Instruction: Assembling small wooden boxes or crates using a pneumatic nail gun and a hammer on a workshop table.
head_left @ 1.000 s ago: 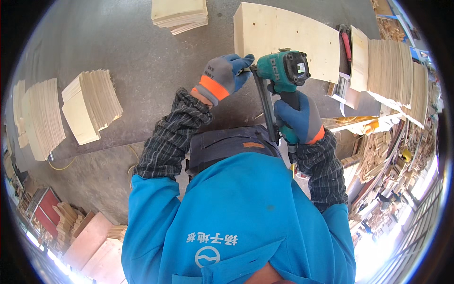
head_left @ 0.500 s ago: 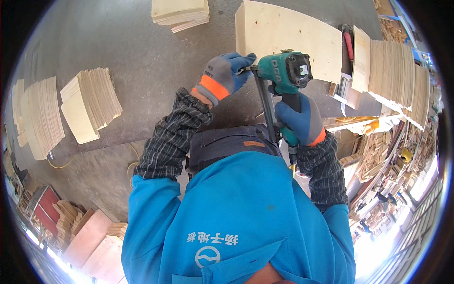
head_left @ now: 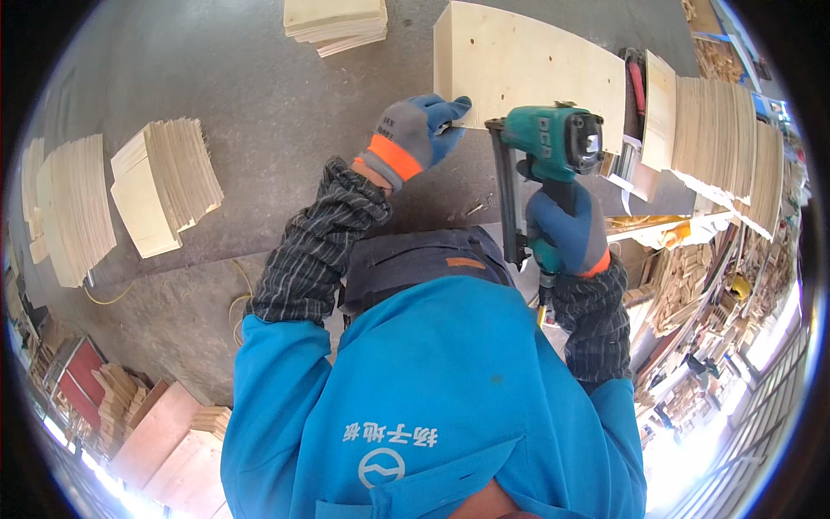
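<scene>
My right hand (head_left: 569,225), in a blue and grey glove with an orange cuff, is wrapped round the handle of a teal and black nail gun (head_left: 540,143). The gun's long dark magazine hangs towards me, and its nose is just right of my left fingers. My left hand (head_left: 419,130), gloved alike, pinches the near left corner of a pale wooden box (head_left: 527,65). The box rests on a dark table (head_left: 251,86), its broad knotted face up. The gun covers part of its near edge.
Stacks of thin wooden boards stand at the left (head_left: 164,186), the far side (head_left: 337,22) and the right (head_left: 713,130). A red-handled tool (head_left: 637,78) lies beside the box's right end. A yellow hose (head_left: 238,303) lies on the floor.
My right hand has drawn the nail gun to the right, away from my left fingers and the box's corner. The left hand has barely moved.
</scene>
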A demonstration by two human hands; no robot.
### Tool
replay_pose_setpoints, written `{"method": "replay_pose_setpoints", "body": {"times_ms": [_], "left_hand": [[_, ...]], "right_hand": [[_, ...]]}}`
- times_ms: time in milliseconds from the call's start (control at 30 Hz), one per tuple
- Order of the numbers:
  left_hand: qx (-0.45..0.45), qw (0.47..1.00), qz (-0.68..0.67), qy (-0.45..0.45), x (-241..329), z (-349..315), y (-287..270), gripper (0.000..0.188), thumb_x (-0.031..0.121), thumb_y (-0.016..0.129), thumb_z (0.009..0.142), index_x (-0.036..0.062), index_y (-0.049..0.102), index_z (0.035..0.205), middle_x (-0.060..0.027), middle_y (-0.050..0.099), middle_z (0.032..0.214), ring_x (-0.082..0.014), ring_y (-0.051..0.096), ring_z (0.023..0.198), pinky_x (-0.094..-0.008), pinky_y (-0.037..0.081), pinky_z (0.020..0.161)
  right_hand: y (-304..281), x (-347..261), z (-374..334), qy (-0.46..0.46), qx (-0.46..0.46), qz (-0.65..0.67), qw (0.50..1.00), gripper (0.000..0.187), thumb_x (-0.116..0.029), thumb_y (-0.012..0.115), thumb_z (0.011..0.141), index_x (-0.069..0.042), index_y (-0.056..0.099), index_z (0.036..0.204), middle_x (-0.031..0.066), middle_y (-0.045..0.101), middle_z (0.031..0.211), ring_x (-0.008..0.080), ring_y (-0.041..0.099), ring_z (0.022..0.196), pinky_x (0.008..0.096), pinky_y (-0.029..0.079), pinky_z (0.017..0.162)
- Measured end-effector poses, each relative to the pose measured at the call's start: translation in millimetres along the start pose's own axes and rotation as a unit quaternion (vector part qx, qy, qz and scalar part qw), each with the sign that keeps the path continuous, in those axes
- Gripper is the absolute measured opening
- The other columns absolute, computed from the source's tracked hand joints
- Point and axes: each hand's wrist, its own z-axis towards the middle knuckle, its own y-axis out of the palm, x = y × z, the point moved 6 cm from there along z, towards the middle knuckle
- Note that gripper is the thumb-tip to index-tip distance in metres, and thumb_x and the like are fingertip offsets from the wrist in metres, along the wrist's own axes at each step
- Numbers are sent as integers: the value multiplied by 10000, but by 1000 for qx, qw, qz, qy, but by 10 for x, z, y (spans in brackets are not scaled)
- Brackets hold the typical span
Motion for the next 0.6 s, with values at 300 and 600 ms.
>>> {"method": "replay_pose_setpoints", "body": {"times_ms": [300,600], "left_hand": [[-24,996,91,12,86,37,9,420,237,869,877,69,759,1246,-155,773,1013,-324,764,884,-427,615,773],[-7,969,234,84,648,343,133,637,370,880,813,174,688,1388,-142,509,1590,-400,458,1481,-591,381,1206]], "right_hand": [[-259,200,-6,4,33,-18,999,435,-179,640,944,4,696,1334,14,636,797,94,595,679,284,503,631],[-766,325,-293,7,131,8,991,479,-192,651,933,31,676,1356,15,638,786,88,565,638,263,445,581]]}}
